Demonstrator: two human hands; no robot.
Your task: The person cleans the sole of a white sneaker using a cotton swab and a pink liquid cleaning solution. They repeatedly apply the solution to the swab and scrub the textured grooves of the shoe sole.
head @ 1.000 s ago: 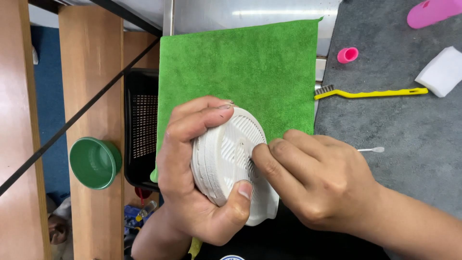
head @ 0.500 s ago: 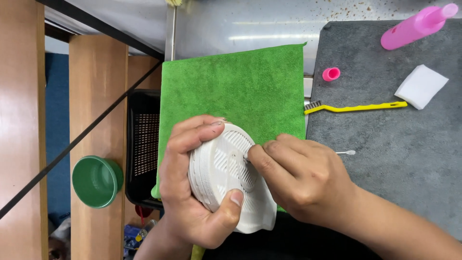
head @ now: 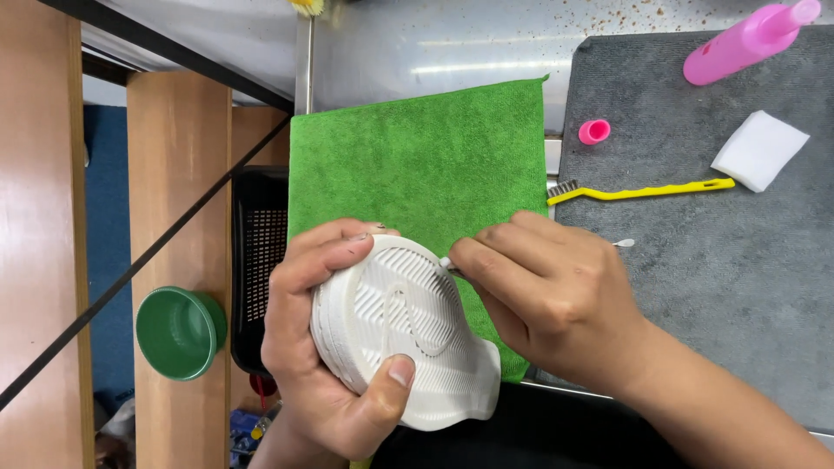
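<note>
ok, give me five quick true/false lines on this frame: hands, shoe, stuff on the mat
1. The left hand holds a white shoe sole-up. True.
2. The right hand presses a cotton swab to the sole's edge. True.
3. The yellow brush is in the right hand's grip. False: it lies on the grey mat, apart from both hands.
4. The pink bottle has its cap on. False: the pink cap sits by itself on the mat.
5. The green cloth is wrapped round the shoe. False: it lies flat beneath the shoe.
</note>
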